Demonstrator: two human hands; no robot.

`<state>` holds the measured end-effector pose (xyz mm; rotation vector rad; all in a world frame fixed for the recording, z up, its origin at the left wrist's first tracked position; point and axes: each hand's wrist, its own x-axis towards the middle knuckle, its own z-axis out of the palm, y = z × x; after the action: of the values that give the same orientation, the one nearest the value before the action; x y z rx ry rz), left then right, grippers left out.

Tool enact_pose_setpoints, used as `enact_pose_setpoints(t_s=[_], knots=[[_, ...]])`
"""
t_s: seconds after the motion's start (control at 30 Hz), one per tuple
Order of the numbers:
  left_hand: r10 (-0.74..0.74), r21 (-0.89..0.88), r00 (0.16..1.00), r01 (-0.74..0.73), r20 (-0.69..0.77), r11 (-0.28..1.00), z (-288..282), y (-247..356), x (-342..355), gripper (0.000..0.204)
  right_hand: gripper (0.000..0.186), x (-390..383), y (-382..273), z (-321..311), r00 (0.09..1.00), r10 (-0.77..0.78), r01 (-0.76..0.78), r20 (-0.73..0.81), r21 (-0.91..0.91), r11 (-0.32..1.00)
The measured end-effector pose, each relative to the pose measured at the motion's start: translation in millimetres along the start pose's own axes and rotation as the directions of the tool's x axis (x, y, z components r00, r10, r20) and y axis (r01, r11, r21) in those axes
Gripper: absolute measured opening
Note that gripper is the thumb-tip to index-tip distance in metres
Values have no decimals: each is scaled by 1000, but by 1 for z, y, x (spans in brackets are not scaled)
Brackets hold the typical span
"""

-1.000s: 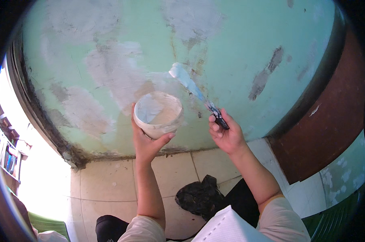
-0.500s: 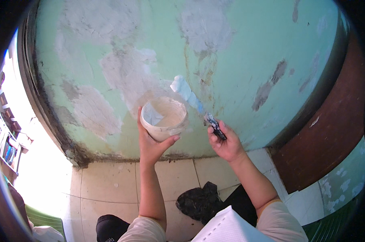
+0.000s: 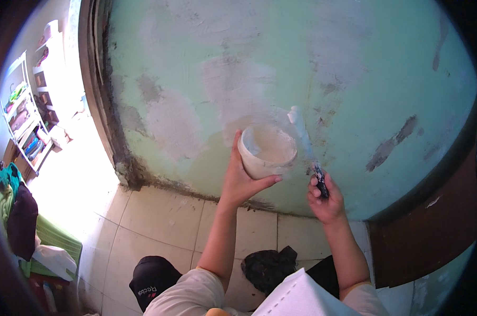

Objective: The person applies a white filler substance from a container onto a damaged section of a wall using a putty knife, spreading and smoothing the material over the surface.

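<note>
A round white tub is gripped in my left hand, thumb along its near side and fingers round its left. White paste coats the inside of the tub, with a thicker lump at the left. My right hand is wrapped round the dark, paste-smeared handle of a putty knife. The blade points up and away, loaded with white paste at its tip, just right of the tub. Behind both stands a green wall with pale filled patches and grey bare spots; whether the blade touches it I cannot tell.
A dark doorframe edges the wall at left, with a bright doorway and a shelf rack beyond. A green basket holds cloths. A black crumpled bag lies on the tiled floor. At right is a brown panel.
The view has swung left, so the wall, tub and putty knife sit farther right in it. Both hands keep their grips, and the knife points more steeply upward.
</note>
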<state>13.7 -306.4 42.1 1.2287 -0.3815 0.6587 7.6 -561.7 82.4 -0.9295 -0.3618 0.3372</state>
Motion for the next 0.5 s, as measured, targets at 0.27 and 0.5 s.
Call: enact_pose_setpoints(t_s=[0.27,0.5], knots=[[3,103,1000,-2,-10,995,-8,6,2,139,44,1,4,6,998,-3,7,66,-55,998],[29,243,998,-40,51,969,-13,5,1,139,42,-1,4,24,1000,-23,27,22,-194,981]])
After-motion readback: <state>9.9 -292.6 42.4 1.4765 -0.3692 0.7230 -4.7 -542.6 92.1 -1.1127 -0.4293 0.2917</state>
